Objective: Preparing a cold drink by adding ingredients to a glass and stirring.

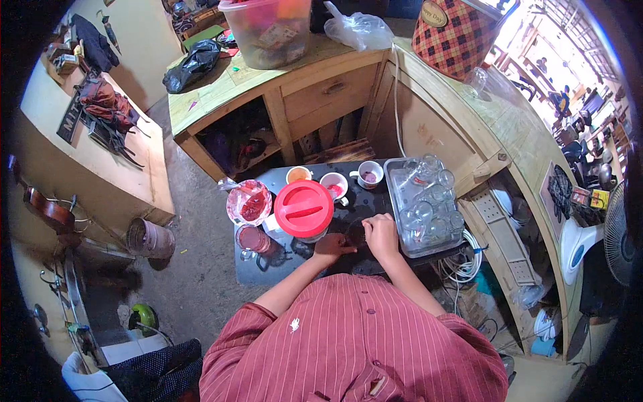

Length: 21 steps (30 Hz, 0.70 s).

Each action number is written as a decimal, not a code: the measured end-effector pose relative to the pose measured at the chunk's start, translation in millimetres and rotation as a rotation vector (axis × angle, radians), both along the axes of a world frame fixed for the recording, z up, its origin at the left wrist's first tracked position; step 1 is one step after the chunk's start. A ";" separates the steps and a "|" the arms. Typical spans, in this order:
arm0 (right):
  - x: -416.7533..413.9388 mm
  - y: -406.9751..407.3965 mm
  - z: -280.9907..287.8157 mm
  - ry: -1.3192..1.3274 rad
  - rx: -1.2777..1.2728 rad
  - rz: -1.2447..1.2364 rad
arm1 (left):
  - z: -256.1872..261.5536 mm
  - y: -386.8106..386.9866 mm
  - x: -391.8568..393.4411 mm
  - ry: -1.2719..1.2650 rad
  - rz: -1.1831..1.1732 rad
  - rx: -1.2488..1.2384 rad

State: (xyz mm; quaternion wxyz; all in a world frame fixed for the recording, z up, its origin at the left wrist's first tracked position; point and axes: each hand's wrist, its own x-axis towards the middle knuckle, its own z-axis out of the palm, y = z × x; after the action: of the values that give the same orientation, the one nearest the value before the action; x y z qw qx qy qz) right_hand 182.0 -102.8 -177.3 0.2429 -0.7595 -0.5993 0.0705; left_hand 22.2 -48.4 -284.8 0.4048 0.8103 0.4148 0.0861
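Between my hands, low at the table's front, is a dark see-through drinking glass (356, 233), hard to make out against the black tabletop. My left hand (329, 249) curls around its lower side. At the glass's right rim, my right hand (383, 235) has its fingers bent together; whether they pinch something is hidden. A pitcher with a red lid (304, 208) stands just beyond my left hand. Farther left are a glass mug of red drink (252, 238) and a patterned bowl (234, 207) with red contents. Three white cups, one (367, 176) with purplish residue, line the far side.
A metal tray (394, 201) crowded with clear glass mugs (429, 216) borders my right arm. Coiled white cable (464, 264) hangs below it. Behind the low table (271, 277) rises a wooden counter (241, 108) bearing a plastic tub (269, 42). A fan (615, 233) is far right.
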 end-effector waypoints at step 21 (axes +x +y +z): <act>5.2 -7.0 -8.2 0.007 -0.033 0.022 | 18.9 3.5 1.9 0.101 -0.033 -0.084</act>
State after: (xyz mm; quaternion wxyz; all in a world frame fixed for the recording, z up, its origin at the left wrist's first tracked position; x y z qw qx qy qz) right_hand 187.2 -109.8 -185.4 0.2318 -0.7566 -0.6054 0.0855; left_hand 24.1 -44.9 -265.9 0.4186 0.8025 0.4245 0.0210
